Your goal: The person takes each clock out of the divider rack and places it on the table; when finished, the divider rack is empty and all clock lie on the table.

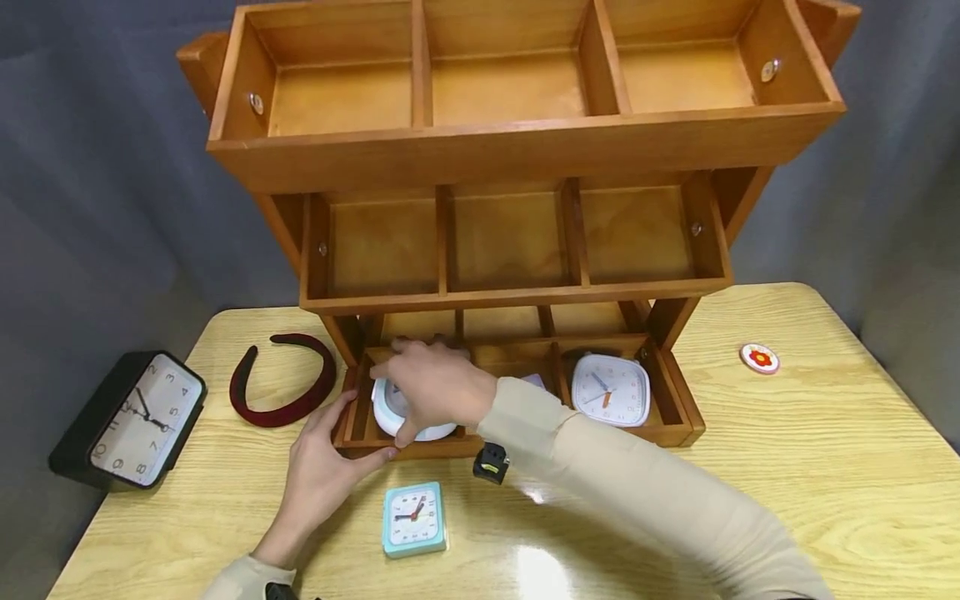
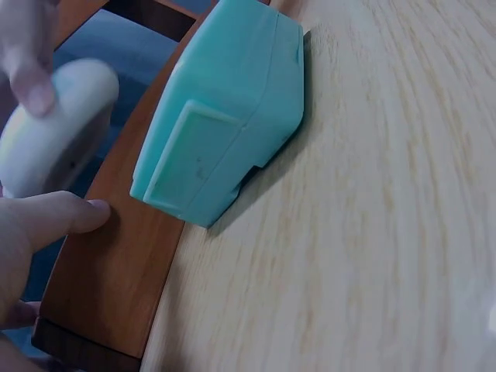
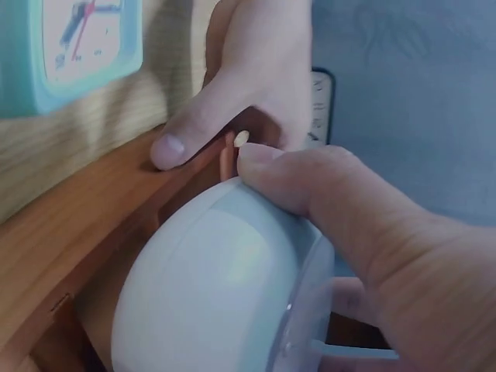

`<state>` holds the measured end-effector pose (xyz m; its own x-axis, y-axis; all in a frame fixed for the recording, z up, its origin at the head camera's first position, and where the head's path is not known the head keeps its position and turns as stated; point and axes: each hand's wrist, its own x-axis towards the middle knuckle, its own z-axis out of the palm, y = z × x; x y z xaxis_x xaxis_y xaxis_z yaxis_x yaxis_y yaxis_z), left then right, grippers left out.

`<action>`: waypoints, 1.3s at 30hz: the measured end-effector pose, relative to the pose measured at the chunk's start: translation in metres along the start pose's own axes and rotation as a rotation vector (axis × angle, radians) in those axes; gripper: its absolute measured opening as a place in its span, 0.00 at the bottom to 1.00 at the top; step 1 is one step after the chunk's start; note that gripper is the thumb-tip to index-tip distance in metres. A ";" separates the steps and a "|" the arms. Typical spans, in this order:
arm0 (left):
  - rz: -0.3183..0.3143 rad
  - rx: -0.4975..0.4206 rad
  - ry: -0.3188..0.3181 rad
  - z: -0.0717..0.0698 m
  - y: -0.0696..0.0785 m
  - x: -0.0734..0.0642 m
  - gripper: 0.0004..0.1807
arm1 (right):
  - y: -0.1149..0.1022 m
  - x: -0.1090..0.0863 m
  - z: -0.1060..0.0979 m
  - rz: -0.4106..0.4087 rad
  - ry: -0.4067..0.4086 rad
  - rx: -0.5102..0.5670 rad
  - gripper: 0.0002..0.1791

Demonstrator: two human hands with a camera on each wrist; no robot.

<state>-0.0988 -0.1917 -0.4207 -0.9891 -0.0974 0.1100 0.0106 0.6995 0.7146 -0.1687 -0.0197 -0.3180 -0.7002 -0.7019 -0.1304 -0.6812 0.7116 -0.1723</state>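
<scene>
My right hand (image 1: 435, 383) grips a round white clock (image 1: 386, 414) with a pale blue rim, over the left compartment of the bottom drawer (image 1: 525, 447). The thumb presses the clock's rim (image 3: 209, 271) in the right wrist view; its face is mostly hidden. My left hand (image 1: 326, 467) rests at the drawer's front left corner, thumb extended on the front wall and fingers along the left side. A white square-faced clock (image 1: 611, 390) lies in the right compartment. A purplish item (image 1: 534, 381) shows partly in the middle one. Before the drawer stands a small turquoise clock (image 1: 414, 518).
The wooden tiered cabinet's top tray (image 1: 525, 150) and middle tray (image 1: 517, 296) overhang the bottom drawer. Left of it lie a dark red headband (image 1: 326, 379) and a black alarm clock (image 1: 150, 421). A round badge with a red flower (image 1: 760, 358) lies at right.
</scene>
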 end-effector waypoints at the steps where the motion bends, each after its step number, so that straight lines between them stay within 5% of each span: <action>1: -0.003 -0.006 -0.004 0.002 0.000 -0.001 0.49 | 0.001 -0.005 -0.001 0.002 -0.001 0.001 0.47; 10: -0.007 -0.021 -0.013 0.009 0.001 -0.005 0.49 | 0.008 -0.048 -0.006 0.022 0.048 0.019 0.46; 23: 0.011 0.015 0.006 -0.006 -0.001 -0.005 0.49 | 0.007 -0.105 0.008 0.002 0.080 -0.013 0.44; 29: -0.006 0.003 -0.010 -0.003 0.001 -0.001 0.49 | 0.007 -0.120 0.013 0.070 0.037 0.019 0.47; 39: -0.030 -0.009 -0.020 -0.003 0.004 0.001 0.49 | 0.004 -0.133 0.029 0.061 0.023 0.007 0.46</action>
<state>-0.0990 -0.1914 -0.4158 -0.9918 -0.1041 0.0742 -0.0183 0.6900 0.7236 -0.0715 0.0757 -0.3291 -0.7456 -0.6559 -0.1180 -0.6353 0.7530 -0.1717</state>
